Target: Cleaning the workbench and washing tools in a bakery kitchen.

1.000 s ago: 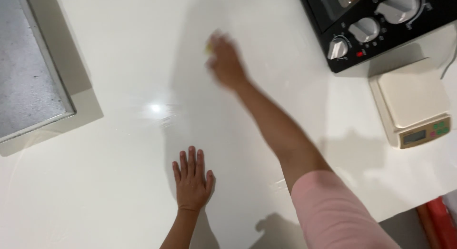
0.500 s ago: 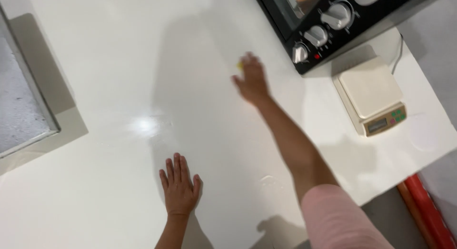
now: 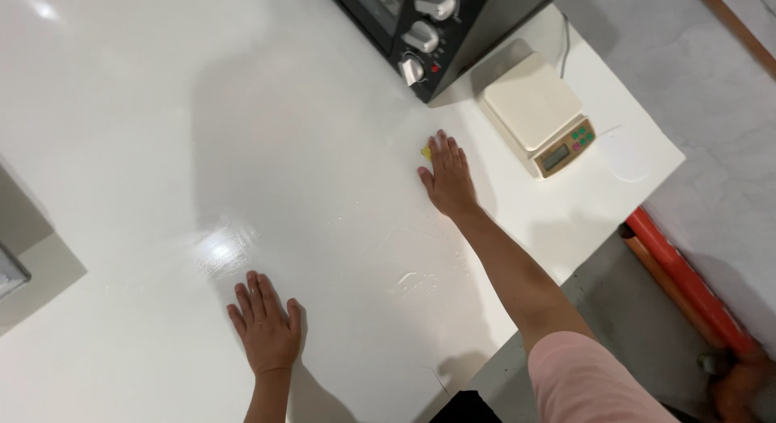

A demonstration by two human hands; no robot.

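1. The right hand (image 3: 447,177) lies flat, fingers together, pressing a small yellow cloth (image 3: 425,152) onto the white table (image 3: 145,132), right of frame centre.
2. The left hand (image 3: 265,329) rests palm-down, fingers spread, holding nothing, at lower centre.
3. A cream kitchen scale (image 3: 537,112) sits just right of the right hand.
4. A black oven (image 3: 428,23) stands at the top.

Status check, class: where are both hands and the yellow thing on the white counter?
Left hand flat on counter, empty. Right hand pressed over yellow thing. Scale and oven close by, apart.
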